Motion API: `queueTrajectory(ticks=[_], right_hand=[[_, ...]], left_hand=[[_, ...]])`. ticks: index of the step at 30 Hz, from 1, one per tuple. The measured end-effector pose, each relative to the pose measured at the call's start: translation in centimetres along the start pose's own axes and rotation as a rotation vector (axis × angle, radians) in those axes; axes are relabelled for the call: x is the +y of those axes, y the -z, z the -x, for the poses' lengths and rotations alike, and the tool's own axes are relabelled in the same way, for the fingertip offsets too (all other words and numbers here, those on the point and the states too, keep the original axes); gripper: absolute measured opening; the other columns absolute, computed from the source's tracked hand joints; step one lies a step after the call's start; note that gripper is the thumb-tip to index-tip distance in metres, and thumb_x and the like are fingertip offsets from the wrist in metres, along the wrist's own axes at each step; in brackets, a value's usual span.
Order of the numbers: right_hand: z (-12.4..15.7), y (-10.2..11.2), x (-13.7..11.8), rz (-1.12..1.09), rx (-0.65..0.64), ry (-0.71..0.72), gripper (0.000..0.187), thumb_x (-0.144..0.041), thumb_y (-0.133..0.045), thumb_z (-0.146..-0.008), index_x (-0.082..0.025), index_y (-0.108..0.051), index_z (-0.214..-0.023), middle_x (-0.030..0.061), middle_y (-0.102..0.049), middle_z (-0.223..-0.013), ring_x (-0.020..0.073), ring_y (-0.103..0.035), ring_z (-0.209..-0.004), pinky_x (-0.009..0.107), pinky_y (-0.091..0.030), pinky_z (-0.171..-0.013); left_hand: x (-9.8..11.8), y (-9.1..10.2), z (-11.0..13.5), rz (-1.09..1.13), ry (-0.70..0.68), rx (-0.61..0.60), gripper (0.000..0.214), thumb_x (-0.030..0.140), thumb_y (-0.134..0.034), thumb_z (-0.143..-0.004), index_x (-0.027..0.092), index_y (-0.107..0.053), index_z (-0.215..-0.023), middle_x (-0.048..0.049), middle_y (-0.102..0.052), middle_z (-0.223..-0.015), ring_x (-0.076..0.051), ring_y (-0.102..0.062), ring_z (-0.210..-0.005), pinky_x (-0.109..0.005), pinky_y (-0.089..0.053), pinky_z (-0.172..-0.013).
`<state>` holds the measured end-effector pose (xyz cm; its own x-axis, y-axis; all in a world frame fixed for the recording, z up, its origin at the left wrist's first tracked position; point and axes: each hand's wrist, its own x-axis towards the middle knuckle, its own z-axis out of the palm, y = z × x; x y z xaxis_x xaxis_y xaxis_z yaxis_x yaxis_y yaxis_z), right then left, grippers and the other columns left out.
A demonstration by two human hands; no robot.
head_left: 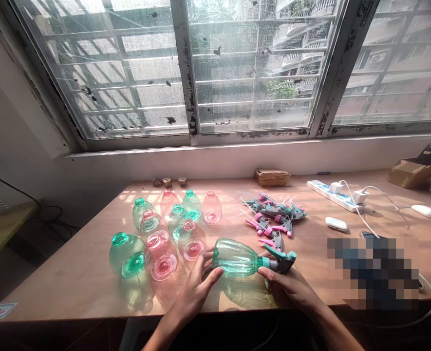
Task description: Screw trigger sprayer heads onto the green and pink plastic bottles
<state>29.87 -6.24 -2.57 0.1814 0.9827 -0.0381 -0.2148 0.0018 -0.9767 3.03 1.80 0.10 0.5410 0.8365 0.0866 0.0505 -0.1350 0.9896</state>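
A clear green spray bottle (236,257) lies sideways between my hands, just above the front of the table. Its grey-and-teal trigger head (283,261) sits at the neck and points right. My left hand (202,278) is curled against the bottle's base end. At the neck, under the collar, my right hand (284,282) grips with thumb and fingers; some of those fingers are hidden behind the bottle. Left of my hands stand several open-necked bottles, among them a green bottle (127,256) and a pink bottle (161,258). A pile of pink, teal and grey trigger heads (273,214) lies beyond my right hand.
Along the back are small brown blocks (167,182), a cardboard box (272,177) and a white power strip (334,196) with plugged-in chargers. A white earbud case (336,224) and cables lie to the right. The table (72,273) ends just below my hands.
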Motion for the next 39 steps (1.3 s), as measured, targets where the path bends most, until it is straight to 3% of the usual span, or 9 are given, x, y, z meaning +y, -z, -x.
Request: queueTrajectory(ticks=[4, 7, 11, 14, 23, 29, 32, 35, 39], right_hand=[[0.1, -0.3, -0.5, 0.035, -0.037, 0.031, 0.045, -0.053, -0.097, -0.075, -0.024, -0.068, -0.094, -0.0043, -0.059, -0.077, 0.0150, -0.052, -0.065, 0.029, -0.045, -0.062], [0.0, -0.4, -0.4, 0.034, -0.007, 0.061, 0.043, -0.053, -0.097, -0.075, -0.024, -0.070, -0.092, -0.0022, -0.062, -0.080, 0.0182, -0.056, -0.072, 0.030, -0.048, -0.067], [0.0, -0.1, 0.2, -0.006, 0.055, 0.025, 0.050, -0.057, -0.097, -0.075, -0.025, -0.074, -0.104, 0.0019, -0.072, -0.087, 0.0221, -0.065, -0.075, 0.034, -0.052, -0.069], [0.0, 0.3, 0.6, -0.024, -0.024, -0.014, 0.056, -0.063, -0.093, -0.079, -0.023, -0.071, -0.111, -0.0002, -0.069, -0.075, 0.0193, -0.062, -0.061, 0.034, -0.051, -0.063], [-0.1, 0.1, -1.1, 0.219, -0.117, 0.049, 0.040, -0.045, -0.091, -0.081, -0.025, -0.067, -0.106, -0.0016, -0.070, -0.081, 0.0186, -0.062, -0.068, 0.031, -0.050, -0.066], [0.2, 0.2, -1.7, 0.255, -0.113, 0.082, 0.037, -0.044, -0.090, -0.082, -0.026, -0.070, -0.108, 0.0020, -0.075, -0.095, 0.0244, -0.070, -0.086, 0.034, -0.055, -0.078], [0.2, 0.3, -1.0, 0.159, -0.078, 0.102, 0.039, -0.048, -0.093, -0.080, -0.025, -0.073, -0.105, 0.0018, -0.075, -0.090, 0.0250, -0.070, -0.085, 0.035, -0.055, -0.079], [0.0, 0.2, 0.0, 0.019, -0.059, 0.038, 0.047, -0.062, -0.091, -0.081, -0.021, -0.073, -0.096, 0.0026, -0.072, -0.075, 0.0218, -0.065, -0.069, 0.035, -0.052, -0.068], [-0.5, 0.1, 0.5, -0.051, -0.016, 0.040, 0.064, -0.074, -0.085, -0.081, -0.019, -0.071, -0.110, 0.0012, -0.067, -0.069, 0.0199, -0.061, -0.059, 0.033, -0.048, -0.057]], left_hand=[[0.6, 0.1, 0.2, -0.012, 0.002, 0.019, 0.043, 0.061, -0.065, -0.103, 0.025, -0.066, -0.125, -0.0135, -0.059, -0.159, -0.035, -0.063, -0.142, -0.049, -0.051, -0.122], [0.2, 0.2, 0.0, -0.004, -0.002, 0.006, 0.047, 0.062, -0.069, -0.100, 0.025, -0.066, -0.129, -0.0146, -0.061, -0.156, -0.036, -0.065, -0.140, -0.049, -0.053, -0.119], [-0.5, 0.1, -0.2, 0.020, -0.007, -0.015, 0.060, 0.064, -0.074, -0.095, 0.024, -0.062, -0.139, -0.0158, -0.057, -0.160, -0.036, -0.068, -0.136, -0.051, -0.055, -0.116], [-0.5, 0.0, -0.1, 0.017, 0.014, -0.028, 0.063, 0.065, -0.073, -0.095, 0.023, -0.060, -0.141, -0.0160, -0.062, -0.155, -0.036, -0.068, -0.135, -0.052, -0.054, -0.117], [1.7, 0.3, 0.6, -0.086, 0.098, 0.026, 0.054, 0.065, -0.061, -0.103, 0.025, -0.064, -0.139, -0.0111, -0.064, -0.153, -0.037, -0.053, -0.151, -0.053, -0.041, -0.129], [0.5, 0.7, 0.7, -0.088, 0.139, 0.067, 0.051, 0.064, -0.065, -0.100, 0.029, -0.068, -0.137, -0.0104, -0.067, -0.151, -0.041, -0.050, -0.154, -0.058, -0.032, -0.133], [-0.2, 0.6, 0.5, -0.039, 0.126, 0.040, 0.063, 0.066, -0.065, -0.099, 0.027, -0.059, -0.148, -0.0127, -0.058, -0.162, -0.039, -0.045, -0.159, -0.056, -0.035, -0.133], [-0.5, 0.3, 0.4, -0.001, 0.100, 0.003, 0.087, 0.067, -0.072, -0.094, 0.025, -0.042, -0.163, -0.0164, -0.041, -0.175, -0.040, -0.041, -0.162, -0.056, -0.038, -0.132], [-0.4, -0.2, 0.9, -0.043, -0.019, -0.086, 0.096, 0.055, -0.076, -0.097, 0.033, -0.023, -0.174, -0.0125, -0.030, -0.182, -0.037, -0.040, -0.162, -0.054, -0.036, -0.133]])
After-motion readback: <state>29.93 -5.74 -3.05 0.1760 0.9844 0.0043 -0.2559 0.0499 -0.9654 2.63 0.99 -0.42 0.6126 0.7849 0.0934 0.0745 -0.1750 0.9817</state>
